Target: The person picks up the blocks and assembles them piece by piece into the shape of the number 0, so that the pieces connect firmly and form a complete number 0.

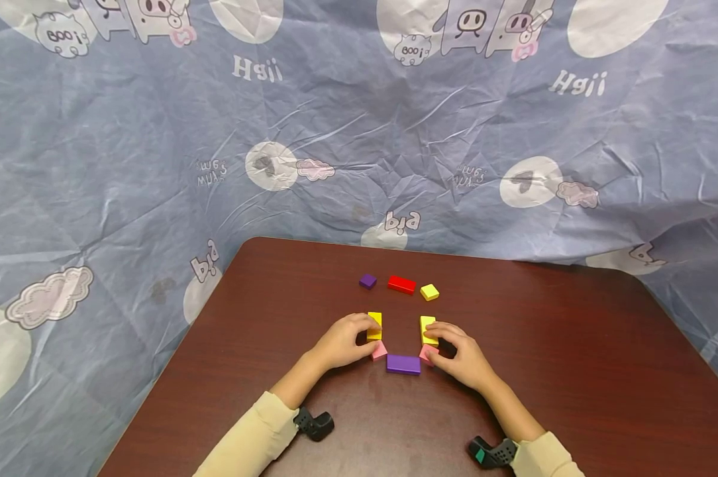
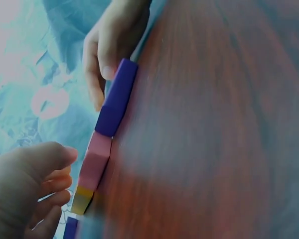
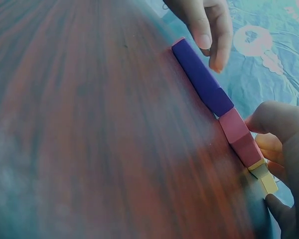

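My left hand [image 1: 348,340] is curved over the left yellow block [image 1: 374,320] and the left pink block [image 1: 379,351]. In the left wrist view a small gap shows between its thumb and that pink block [image 2: 94,159]. Across from it, my right hand [image 1: 463,358] has fingers on the right yellow block [image 1: 427,322] and its thumb at the right pink block [image 1: 426,351]. The right wrist view shows its thumb and a fingertip at opposite ends of this pair. A long purple block [image 1: 403,364] lies between the pink blocks.
Farther back on the brown table [image 1: 550,371] lie a small dark purple block [image 1: 367,281], a red block [image 1: 402,285] and a small yellow block [image 1: 430,292]. A printed blue-grey cloth [image 1: 359,119] hangs behind the table's far edge.
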{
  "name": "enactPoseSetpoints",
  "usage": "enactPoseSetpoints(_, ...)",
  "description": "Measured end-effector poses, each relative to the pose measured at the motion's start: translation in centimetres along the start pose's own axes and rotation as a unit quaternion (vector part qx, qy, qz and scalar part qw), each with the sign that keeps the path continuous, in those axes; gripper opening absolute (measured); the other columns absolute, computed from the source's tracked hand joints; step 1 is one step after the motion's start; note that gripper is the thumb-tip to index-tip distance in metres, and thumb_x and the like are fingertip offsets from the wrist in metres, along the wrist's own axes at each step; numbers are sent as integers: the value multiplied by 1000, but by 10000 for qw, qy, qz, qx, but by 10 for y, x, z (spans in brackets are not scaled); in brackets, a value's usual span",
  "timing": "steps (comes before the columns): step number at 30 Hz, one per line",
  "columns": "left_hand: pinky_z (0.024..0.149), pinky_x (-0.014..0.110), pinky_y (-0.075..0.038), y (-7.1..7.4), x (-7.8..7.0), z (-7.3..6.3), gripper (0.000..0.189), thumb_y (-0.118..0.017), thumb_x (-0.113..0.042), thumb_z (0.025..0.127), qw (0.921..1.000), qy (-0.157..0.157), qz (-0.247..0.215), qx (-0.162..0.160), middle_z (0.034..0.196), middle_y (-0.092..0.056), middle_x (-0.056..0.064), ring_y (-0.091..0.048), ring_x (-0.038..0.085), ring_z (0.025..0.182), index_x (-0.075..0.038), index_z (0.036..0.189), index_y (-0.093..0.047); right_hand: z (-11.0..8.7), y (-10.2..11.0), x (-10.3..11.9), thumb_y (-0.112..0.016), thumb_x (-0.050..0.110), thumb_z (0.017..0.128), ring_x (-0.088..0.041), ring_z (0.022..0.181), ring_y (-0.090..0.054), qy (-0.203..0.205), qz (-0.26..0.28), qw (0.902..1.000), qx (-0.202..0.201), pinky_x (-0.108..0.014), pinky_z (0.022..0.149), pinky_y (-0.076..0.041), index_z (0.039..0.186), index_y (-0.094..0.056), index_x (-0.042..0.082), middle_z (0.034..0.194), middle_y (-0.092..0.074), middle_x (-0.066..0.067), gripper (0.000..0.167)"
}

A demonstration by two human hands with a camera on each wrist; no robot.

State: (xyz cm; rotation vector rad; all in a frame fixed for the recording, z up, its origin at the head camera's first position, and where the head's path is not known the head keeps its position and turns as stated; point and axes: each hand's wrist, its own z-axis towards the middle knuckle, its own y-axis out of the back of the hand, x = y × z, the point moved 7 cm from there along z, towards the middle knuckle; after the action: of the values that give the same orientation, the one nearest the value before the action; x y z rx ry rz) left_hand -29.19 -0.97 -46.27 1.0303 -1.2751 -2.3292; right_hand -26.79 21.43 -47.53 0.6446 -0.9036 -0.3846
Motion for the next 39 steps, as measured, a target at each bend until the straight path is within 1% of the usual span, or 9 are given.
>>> enactPoseSetpoints(5,95,33,-46,-2,-1,-3,23,-72,-22,88,9998,-151,60,-144,107,-67,0,-60,17,105,-9,106,-71,0,0,0,-82,12,77,-30,119,-54,-25,-19,10000,9,-8,102,-24,109,-72,9,124,-63,-6,34)
enactPoseSetpoints(14,96,33,-46,-3,-1,-4,24,-72,-24,87,9998,-162,88,-124,106,-67,1,-60,18,106,-8,105,-71,1,1,0,-81,12,77,-31,119,-54,6,12,10000,-3,-8,102,-25,108,-72,8,123,-63,-7,32)
enactPoseSetpoints(16,96,33,-46,-3,0,-4,24,-72,-23,87,9997,-156,69,-150,106,-67,1,-60,18,106,-8,105,-71,2,2,1,-81,12,77,-31,118,-55,30,-35,10000,3,-10,102,-28,107,-73,8,122,-63,-7,31)
enactPoseSetpoints(19,96,32,-46,-3,0,-5,24,-73,-22,86,9997,-147,56,-187,106,-67,1,-60,18,106,-8,105,-71,6,4,3,-81,12,78,-30,114,-57,90,-195,9998,13,-17,101,-35,105,-73,7,119,-65,-8,29)
enactPoseSetpoints(23,96,33,-46,-3,0,-5,24,-73,-22,86,9998,-119,-23,-176,107,-67,1,-60,18,107,-8,105,-71,18,9,6,-78,10,78,-28,110,-59,88,-362,9993,10,-33,96,-45,106,-72,6,116,-66,-9,29)
enactPoseSetpoints(26,97,33,-45,-4,0,-4,25,-73,-23,86,9998,-116,-66,-158,107,-67,1,-59,18,108,-8,106,-71,30,14,6,-76,8,79,-29,110,-59,61,-382,9993,-2,-46,93,-46,108,-71,3,115,-66,-12,29)
enactPoseSetpoints(28,97,32,-45,-5,0,-4,24,-72,-23,86,9998,-135,-20,-172,107,-67,0,-59,18,108,-8,106,-71,39,17,5,-74,8,80,-30,110,-58,8,-412,9992,-11,-51,93,-45,108,-71,2,115,-66,-12,29)
enactPoseSetpoints(33,97,31,-45,-6,0,-4,23,-72,-21,86,9997,-157,35,-183,108,-67,0,-60,17,107,-9,106,-72,61,20,-3,-71,10,84,-33,108,-59,-399,-460,9981,39,-55,93,-45,109,-70,0,115,-65,-12,27)
enactPoseSetpoints(39,97,31,-45,-5,3,-5,23,-72,-21,87,9998,-117,30,-163,108,-67,-1,-60,17,107,-9,106,-72,85,21,-18,-68,12,88,-38,109,-58,-927,-593,9939,-23,-57,92,-44,111,-69,-3,116,-64,-18,27)
